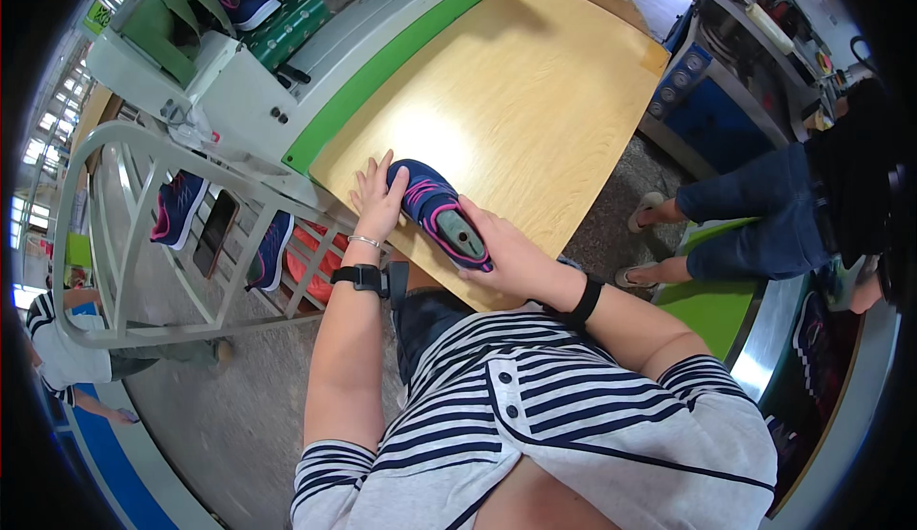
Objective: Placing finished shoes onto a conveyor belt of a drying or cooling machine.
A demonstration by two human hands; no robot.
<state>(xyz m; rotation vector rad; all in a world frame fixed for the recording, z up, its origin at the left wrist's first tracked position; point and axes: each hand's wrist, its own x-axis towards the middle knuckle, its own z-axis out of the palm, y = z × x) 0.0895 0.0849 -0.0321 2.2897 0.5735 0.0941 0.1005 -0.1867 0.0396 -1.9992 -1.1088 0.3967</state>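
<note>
A navy sneaker (417, 175) with pink laces and trim lies near the front edge of the wood-grain table. Its toe points away from me, toward the upper left. A grey-green shoe last (459, 231) fills its opening. My right hand (511, 255) grips the heel end from the right side, fingers partly hidden behind the shoe. Beside the toe, my left hand (377, 198) has its fingers spread over the tabletop, and its thumb rests against the shoe's left side.
The table (535, 81) adjoins a white and green machine (382, 29) carrying another sneaker (247, 5). A metal rack (220, 310) at left holds sneakers, a phone (216, 234) and a red item (310, 263). People stand at right (764, 215) and far left (72, 344).
</note>
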